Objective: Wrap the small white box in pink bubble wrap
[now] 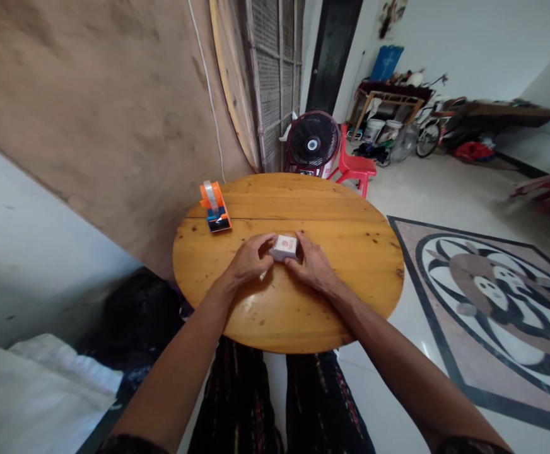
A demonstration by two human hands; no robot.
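Note:
A small white box (285,246) with a reddish print on top rests near the middle of the round wooden table (265,321). My left hand (252,257) curves around its left side, thumb and fingers at the edge. On the right side, my right hand (311,260) grips it between thumb and fingers. An orange and blue tape dispenser (216,207) with a roll of clear tape stands at the table's back left, away from both hands.
Behind the table stand a dark round fan (313,144) and a red plastic chair (356,165). A brown board (114,94) leans close along the left edge. Black bags (135,315) lie at the lower left.

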